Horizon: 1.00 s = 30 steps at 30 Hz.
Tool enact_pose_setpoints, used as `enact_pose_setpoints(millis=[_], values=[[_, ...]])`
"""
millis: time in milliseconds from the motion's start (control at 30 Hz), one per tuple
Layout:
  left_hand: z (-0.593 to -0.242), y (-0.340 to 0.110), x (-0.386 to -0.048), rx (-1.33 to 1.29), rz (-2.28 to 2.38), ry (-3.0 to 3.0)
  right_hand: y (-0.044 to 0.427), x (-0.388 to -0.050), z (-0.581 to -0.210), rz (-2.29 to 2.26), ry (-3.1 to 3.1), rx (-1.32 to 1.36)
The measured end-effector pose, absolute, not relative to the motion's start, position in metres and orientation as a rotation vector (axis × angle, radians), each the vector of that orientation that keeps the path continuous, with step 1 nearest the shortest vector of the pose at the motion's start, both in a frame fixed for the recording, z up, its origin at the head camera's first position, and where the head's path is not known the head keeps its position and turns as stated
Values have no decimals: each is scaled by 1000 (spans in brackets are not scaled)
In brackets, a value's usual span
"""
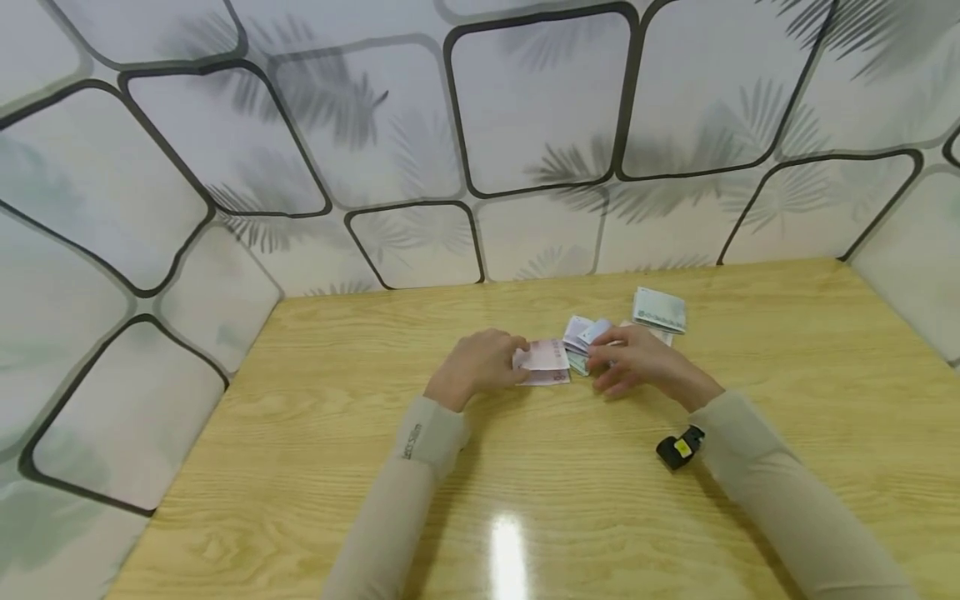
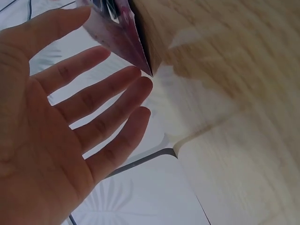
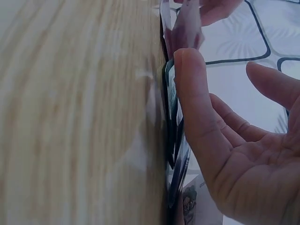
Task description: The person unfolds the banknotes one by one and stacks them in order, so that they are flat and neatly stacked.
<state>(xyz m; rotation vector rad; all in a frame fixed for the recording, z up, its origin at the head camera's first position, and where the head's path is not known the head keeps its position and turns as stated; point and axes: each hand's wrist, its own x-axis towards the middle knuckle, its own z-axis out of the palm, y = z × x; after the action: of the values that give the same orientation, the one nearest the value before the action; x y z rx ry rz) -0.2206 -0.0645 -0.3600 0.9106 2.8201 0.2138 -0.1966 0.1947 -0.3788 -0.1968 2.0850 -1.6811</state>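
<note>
A folded pink banknote [image 1: 543,356] lies on the table at the middle, its layers slightly apart. My left hand [image 1: 483,365] is at its left end, thumb and fingertips by the paper's edges. The left wrist view shows this hand's fingers spread and fairly straight, with the pink note at the thumb and forefinger tips. My right hand [image 1: 637,362] is over a loose group of folded notes [image 1: 579,332], pale purple and green. In the right wrist view one finger [image 3: 194,98] rests along these notes, and the thumb stands apart. The right hand partly hides the group.
A folded greenish banknote [image 1: 660,308] lies behind the right hand, on top of another note partly covered. A black device with a yellow label [image 1: 681,447] sits at the right wrist. The wooden table [image 1: 300,450] meets a patterned wall covering [image 1: 540,237] at the back.
</note>
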Motion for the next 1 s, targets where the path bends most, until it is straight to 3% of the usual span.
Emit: enact_pose_setpoints(millis=[467,667,1000], values=[[-367,-80,-215,1052,416,3202,187,-198,-386,-1654,2042,-187],[-367,-89,-215,853,665,3195,184,-199,-385,-1623,2048,-202],[-367,-102,-215,419,1597,2673,178,-201,-385,-1741,2077,-238]])
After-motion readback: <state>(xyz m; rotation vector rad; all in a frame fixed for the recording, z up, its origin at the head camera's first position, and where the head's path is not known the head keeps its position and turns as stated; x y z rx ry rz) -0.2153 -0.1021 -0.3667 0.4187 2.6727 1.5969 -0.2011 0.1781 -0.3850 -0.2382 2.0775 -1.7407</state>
